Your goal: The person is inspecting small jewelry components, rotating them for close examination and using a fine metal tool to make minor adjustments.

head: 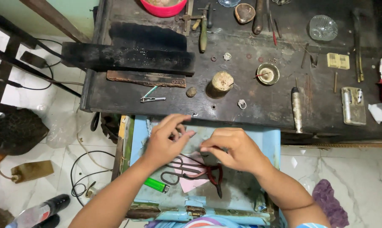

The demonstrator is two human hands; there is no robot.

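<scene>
View from above of a dark workbench (258, 105) with a light blue drawer (271, 139) pulled out beneath it. At far left, on the tiled floor, lie a bottle (39, 211) and a loop of black cable (79, 177). On the bench, a metal clip (153, 99) lies left of a short wooden stump (221, 82), with a small ring (241, 104) just beside it and a small round dish (267, 73) behind. Inside the drawer, a green lighter (156, 184) lies left of black-handled scissors (178, 171) and red-handled pliers (214, 173), which rest on a pink sheet (193, 183). The left hand (167, 141) hovers over the drawer, thumb and forefinger pinched nearly shut; whatever they hold is too small to make out. The right hand (229, 147) is beside it, fingertips drawn together and pointing toward the left hand; its contents likewise cannot be told. Farther right on the bench lie a metal-handled tool (296, 107) and a flat metal case (353, 105).
</scene>
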